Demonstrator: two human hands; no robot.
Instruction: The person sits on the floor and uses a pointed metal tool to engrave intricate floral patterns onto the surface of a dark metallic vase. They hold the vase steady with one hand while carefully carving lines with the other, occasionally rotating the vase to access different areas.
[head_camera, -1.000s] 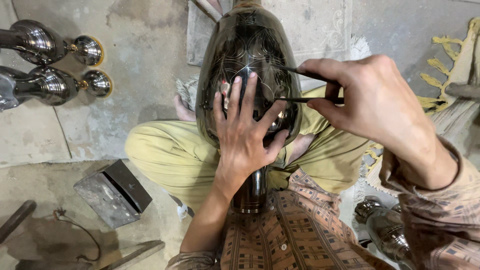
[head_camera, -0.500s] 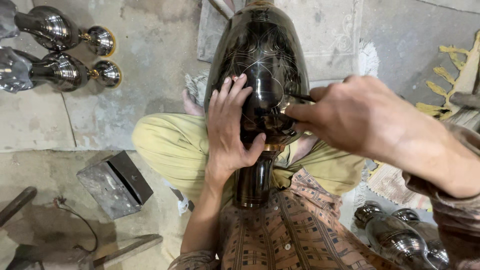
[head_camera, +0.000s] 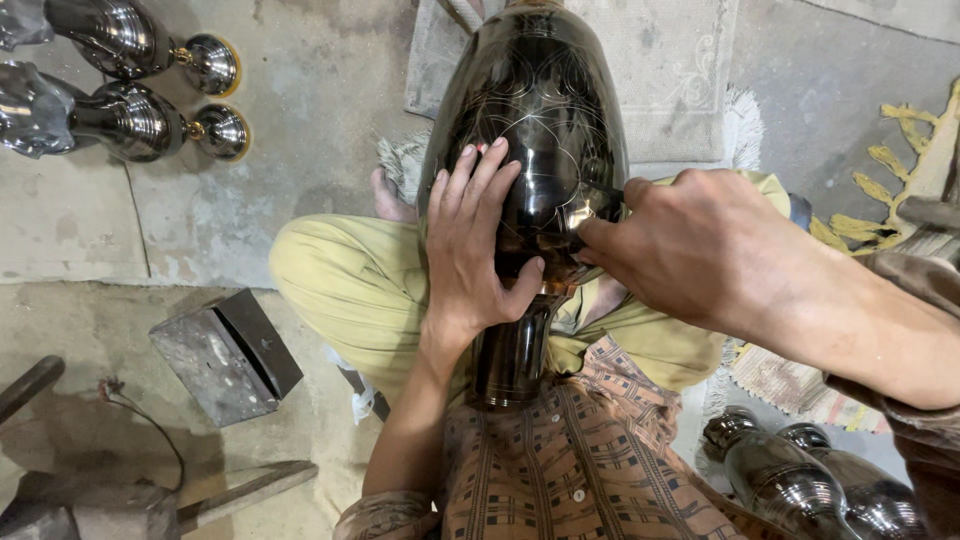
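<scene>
Left hand (head_camera: 475, 245) lies flat, fingers spread, on the dark engraved vase (head_camera: 535, 120); right hand (head_camera: 700, 250) is clenched around a thin tool (head_camera: 600, 190) against it.

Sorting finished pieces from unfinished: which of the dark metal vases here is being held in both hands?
The big engraved vase lying across the lap, under the left hand and right hand. The others lie untouched on the floor.

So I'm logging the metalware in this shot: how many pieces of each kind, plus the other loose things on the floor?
Dark engraved vase under the left hand and right hand: 1
Shiny vases, upper left: 2
Dark vases, lower right: 2
Metal block: 1
Total: 6
</scene>
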